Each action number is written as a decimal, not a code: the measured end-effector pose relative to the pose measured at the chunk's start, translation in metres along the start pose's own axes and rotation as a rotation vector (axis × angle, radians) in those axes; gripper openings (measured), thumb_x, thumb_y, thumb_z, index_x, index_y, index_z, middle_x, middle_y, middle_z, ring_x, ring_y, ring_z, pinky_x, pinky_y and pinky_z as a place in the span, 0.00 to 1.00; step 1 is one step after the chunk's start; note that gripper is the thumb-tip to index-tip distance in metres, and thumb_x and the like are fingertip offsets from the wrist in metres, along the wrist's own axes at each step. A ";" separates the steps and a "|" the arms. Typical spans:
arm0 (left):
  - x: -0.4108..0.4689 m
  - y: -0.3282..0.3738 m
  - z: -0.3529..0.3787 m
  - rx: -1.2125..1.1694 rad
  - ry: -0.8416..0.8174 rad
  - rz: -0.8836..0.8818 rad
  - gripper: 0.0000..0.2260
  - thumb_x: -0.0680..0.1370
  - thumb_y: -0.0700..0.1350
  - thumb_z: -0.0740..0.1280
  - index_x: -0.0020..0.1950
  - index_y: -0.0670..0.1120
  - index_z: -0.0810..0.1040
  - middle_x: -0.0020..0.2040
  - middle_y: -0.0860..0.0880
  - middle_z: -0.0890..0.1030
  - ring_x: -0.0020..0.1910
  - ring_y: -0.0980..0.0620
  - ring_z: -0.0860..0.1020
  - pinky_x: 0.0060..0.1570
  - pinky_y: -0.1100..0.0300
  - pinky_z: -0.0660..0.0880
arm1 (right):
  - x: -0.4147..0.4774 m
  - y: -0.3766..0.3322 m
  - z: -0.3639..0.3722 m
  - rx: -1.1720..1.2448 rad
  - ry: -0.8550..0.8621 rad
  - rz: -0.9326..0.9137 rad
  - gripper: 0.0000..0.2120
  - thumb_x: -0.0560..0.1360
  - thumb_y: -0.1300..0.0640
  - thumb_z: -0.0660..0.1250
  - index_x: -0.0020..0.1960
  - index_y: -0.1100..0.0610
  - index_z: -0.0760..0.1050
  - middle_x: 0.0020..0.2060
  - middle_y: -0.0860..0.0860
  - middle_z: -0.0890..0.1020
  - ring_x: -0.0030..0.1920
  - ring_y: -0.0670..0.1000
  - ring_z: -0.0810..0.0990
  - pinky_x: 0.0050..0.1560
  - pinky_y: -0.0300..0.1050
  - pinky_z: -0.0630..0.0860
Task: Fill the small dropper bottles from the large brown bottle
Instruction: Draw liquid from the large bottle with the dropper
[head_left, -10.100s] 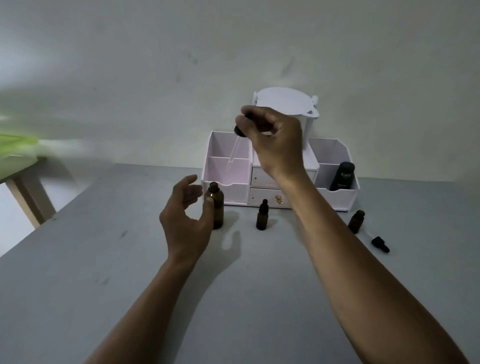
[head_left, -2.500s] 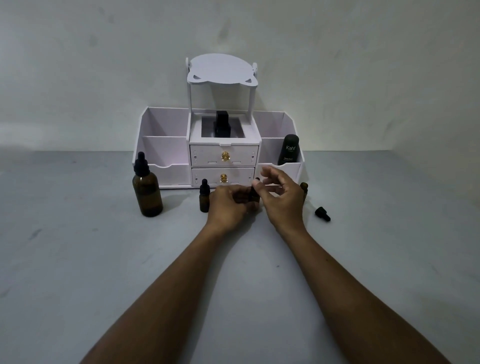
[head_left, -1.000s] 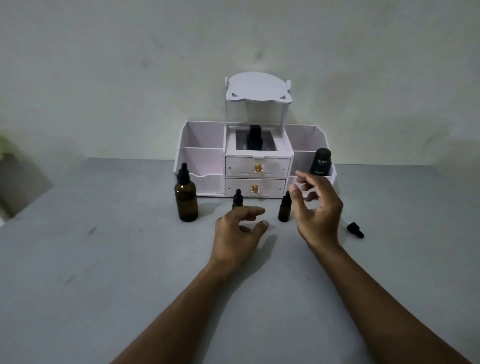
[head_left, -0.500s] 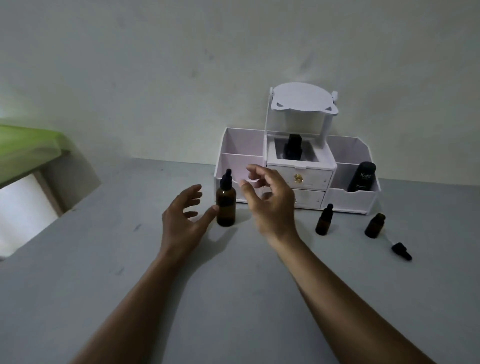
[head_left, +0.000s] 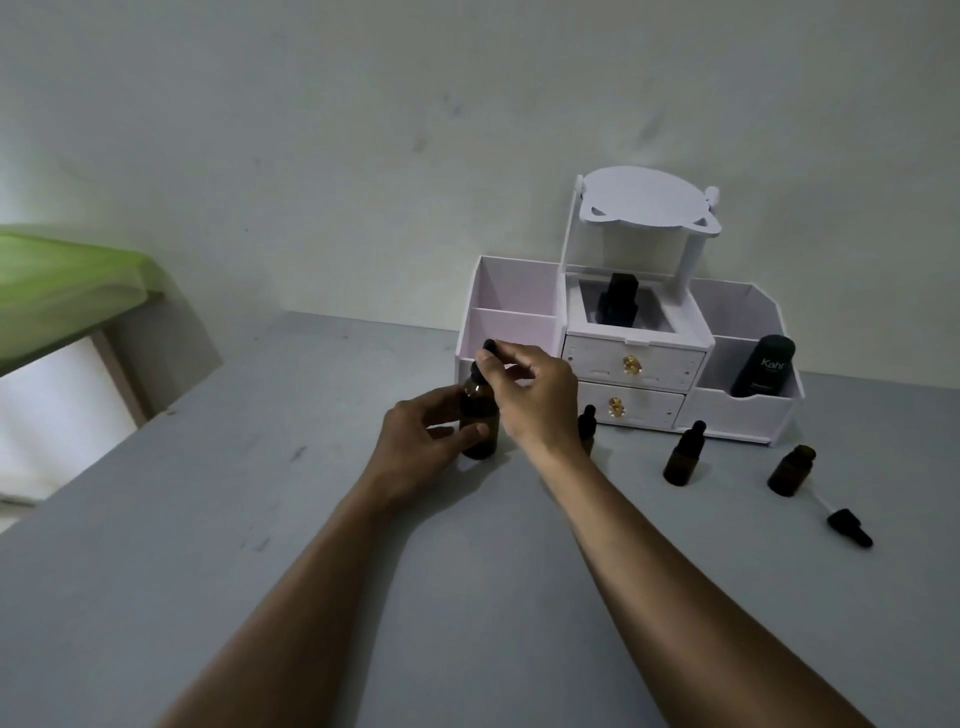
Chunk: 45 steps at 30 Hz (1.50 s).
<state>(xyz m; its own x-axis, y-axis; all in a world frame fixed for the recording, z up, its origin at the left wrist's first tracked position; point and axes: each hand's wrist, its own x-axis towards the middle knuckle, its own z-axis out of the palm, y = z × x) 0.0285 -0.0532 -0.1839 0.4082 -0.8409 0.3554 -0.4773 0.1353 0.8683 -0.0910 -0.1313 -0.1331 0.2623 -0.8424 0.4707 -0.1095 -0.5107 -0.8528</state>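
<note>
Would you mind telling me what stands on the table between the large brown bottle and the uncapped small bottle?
In the head view, two capped small dropper bottles stand between the large brown bottle and the uncapped small bottle.

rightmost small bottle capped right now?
No: the rightmost small bottle stands open-necked, and a loose dropper cap lies on the table beside it.

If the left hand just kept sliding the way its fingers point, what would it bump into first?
Nothing new: the left hand already wraps the large brown bottle. Past that, probably the small capped dropper bottle behind the right hand, though depth is unclear.
</note>
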 end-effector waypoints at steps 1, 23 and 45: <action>0.000 0.001 0.000 -0.004 -0.002 0.005 0.22 0.75 0.45 0.76 0.69 0.48 0.79 0.58 0.53 0.85 0.56 0.60 0.83 0.59 0.60 0.79 | 0.001 0.000 0.001 0.006 0.000 -0.007 0.12 0.76 0.52 0.72 0.57 0.56 0.83 0.51 0.49 0.86 0.46 0.45 0.83 0.44 0.30 0.76; 0.000 -0.002 0.000 -0.044 -0.018 -0.003 0.21 0.75 0.41 0.75 0.68 0.45 0.79 0.57 0.51 0.85 0.54 0.58 0.84 0.59 0.57 0.80 | 0.004 -0.009 0.003 0.060 0.075 -0.051 0.03 0.72 0.59 0.75 0.46 0.57 0.85 0.37 0.44 0.84 0.37 0.35 0.81 0.41 0.28 0.76; -0.078 0.116 0.117 -0.195 0.074 0.267 0.13 0.76 0.41 0.73 0.59 0.49 0.78 0.41 0.53 0.83 0.41 0.52 0.82 0.43 0.65 0.78 | 0.020 -0.070 -0.189 0.264 0.247 -0.212 0.05 0.76 0.63 0.72 0.51 0.61 0.83 0.38 0.47 0.85 0.40 0.43 0.84 0.47 0.37 0.80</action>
<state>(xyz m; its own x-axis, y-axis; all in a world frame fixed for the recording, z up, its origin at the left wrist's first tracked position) -0.1498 -0.0335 -0.1518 0.3477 -0.7231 0.5969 -0.4202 0.4489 0.7886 -0.2595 -0.1443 -0.0210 0.0110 -0.7556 0.6550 0.1797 -0.6429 -0.7446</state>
